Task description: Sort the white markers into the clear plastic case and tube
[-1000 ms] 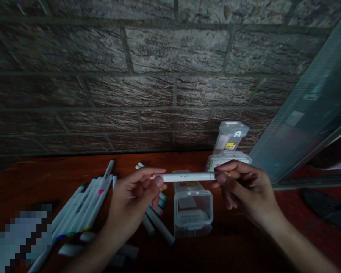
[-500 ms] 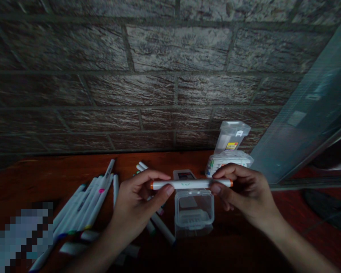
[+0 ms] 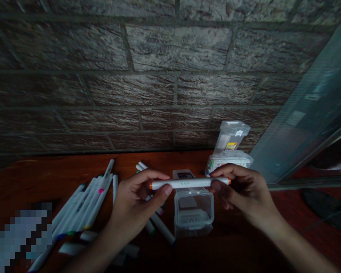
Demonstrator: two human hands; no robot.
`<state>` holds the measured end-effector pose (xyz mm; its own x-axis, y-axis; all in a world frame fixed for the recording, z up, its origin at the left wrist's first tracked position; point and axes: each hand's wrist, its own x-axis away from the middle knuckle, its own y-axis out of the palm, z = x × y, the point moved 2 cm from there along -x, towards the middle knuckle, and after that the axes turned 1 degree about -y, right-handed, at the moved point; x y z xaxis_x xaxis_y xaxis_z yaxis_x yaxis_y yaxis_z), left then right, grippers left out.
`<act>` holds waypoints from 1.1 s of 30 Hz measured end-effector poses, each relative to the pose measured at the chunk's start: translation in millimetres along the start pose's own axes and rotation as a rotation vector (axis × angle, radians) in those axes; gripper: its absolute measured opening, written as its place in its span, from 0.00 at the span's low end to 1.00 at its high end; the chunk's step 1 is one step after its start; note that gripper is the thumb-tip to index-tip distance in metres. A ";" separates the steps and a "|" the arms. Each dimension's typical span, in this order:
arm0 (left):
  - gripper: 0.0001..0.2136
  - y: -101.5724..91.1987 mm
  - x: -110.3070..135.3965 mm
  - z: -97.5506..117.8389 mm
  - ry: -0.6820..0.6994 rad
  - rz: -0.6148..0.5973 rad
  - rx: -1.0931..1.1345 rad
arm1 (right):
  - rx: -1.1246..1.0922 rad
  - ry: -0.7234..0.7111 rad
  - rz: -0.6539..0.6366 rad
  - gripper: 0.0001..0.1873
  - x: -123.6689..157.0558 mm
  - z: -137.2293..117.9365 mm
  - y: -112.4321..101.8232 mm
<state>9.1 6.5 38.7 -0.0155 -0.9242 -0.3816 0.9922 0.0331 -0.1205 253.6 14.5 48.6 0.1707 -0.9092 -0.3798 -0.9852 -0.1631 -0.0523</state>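
A white marker [image 3: 190, 183] with orange ends is held nearly level between my two hands. My left hand [image 3: 142, 191] pinches it near the left end with thumb and fingers. Close to the other end, my right hand [image 3: 238, 187] grips it the same way. Small green marks show on the barrel's middle. Beneath the marker stands a clear plastic case [image 3: 194, 208], its lid [image 3: 183, 174] open toward the wall. My left hand and wrist partly cover some loose markers [image 3: 163, 227] lying left of the case.
A pile of white markers [image 3: 86, 204] lies on the wooden table [image 3: 59, 167] at the left. Behind my right hand stands another clear case [image 3: 230, 156] with markers in it, its lid [image 3: 233, 134] raised. A brick wall [image 3: 159, 91] closes off the back.
The marker has shifted very slightly left and its right end is tipped up a little. Both hands keep their hold on it.
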 end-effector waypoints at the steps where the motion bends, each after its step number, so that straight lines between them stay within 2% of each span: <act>1: 0.04 -0.3 0.2 0.4 0.003 0.000 0.002 | 0.001 0.001 -0.001 0.05 0.0 -0.2 0.0; 11: 0.03 2.0 1.4 4.6 0.063 0.009 -0.052 | 0.046 -0.038 0.004 0.07 -1.3 -3.6 3.1; 33: 0.05 -1.5 -0.1 1.4 -0.038 -0.032 0.073 | -0.112 0.028 -0.007 0.04 0.5 3.3 -3.1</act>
<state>7.8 6.0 40.2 -0.0440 -0.9382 -0.3432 0.9977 -0.0233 -0.0643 256.7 15.8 45.5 0.1791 -0.9181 -0.3536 -0.9765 -0.2096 0.0496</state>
